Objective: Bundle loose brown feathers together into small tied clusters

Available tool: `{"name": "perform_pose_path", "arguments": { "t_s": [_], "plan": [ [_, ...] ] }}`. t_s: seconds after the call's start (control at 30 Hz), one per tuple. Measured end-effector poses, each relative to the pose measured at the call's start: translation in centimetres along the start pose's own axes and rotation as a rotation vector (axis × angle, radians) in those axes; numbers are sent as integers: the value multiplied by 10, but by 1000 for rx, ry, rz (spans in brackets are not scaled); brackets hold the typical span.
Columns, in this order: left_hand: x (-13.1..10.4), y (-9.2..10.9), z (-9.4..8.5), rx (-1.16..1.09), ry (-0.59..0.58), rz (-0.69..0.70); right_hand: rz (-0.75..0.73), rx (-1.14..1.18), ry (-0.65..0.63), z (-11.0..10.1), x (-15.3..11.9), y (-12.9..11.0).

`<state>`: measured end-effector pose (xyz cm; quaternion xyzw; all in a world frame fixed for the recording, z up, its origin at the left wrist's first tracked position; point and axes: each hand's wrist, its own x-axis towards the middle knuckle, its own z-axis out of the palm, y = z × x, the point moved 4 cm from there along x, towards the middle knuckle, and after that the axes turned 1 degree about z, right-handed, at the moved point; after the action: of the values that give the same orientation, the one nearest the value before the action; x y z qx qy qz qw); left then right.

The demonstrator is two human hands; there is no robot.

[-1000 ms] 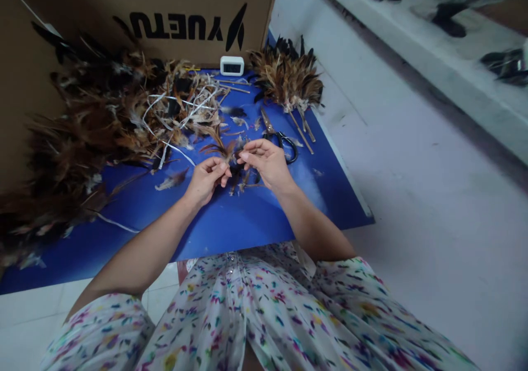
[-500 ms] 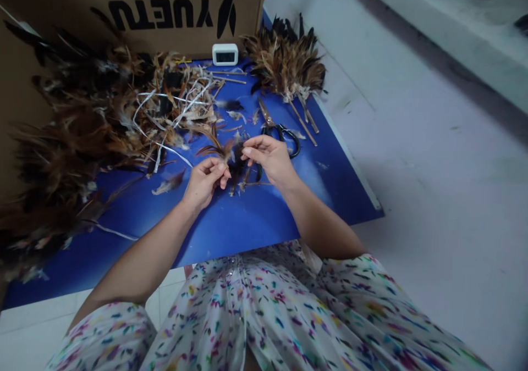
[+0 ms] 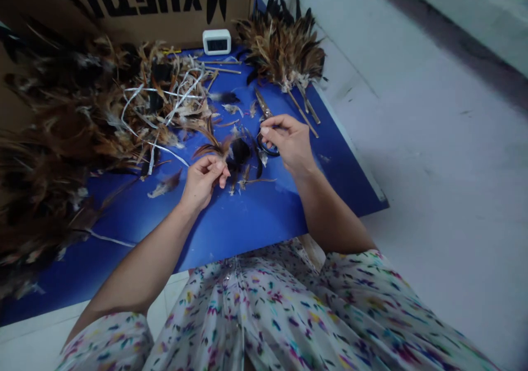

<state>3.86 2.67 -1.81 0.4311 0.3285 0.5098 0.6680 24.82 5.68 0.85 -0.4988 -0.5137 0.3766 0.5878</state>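
Note:
My left hand pinches a small tuft of brown feathers by its base, above the blue table. To its right, my right hand is raised over the handles of the scissors; its thumb and forefinger are pressed together, and anything between them is too small to make out. Between the hands, a dark feather and several small scraps lie on the table. The scissors' blades point away from me, and the hand partly hides their black handles.
A large heap of brown feathers with white ribbons covers the left side. Behind stand a cardboard box and a small white clock. A feather bundle on sticks lies at the back right.
My right hand has moved right and slightly up, away from my left hand, and now covers part of the scissors' handles. My left hand still holds the brown tuft. The view has shifted slightly.

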Motion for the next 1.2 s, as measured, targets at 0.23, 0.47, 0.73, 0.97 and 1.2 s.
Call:
{"name": "perform_pose_path", "arguments": {
  "t_s": [0.23, 0.47, 0.73, 0.97, 1.2],
  "plan": [
    [2, -1, 0, -12, 0, 9, -128, -206, 19, -11, 4, -6],
    [1, 0, 1, -14, 12, -15, -333, -584, 51, -14, -2, -19],
    [0, 1, 2, -12, 37, -38, -157, -974, -164, -12, -7, -17],
    [-1, 2, 2, 19, 37, -29, -14, -1168, -415, 1, -17, -10],
    [-2, 4, 5, 41, 39, -36, 6, -1231, -473, 9, -21, -11]
  ]
}}
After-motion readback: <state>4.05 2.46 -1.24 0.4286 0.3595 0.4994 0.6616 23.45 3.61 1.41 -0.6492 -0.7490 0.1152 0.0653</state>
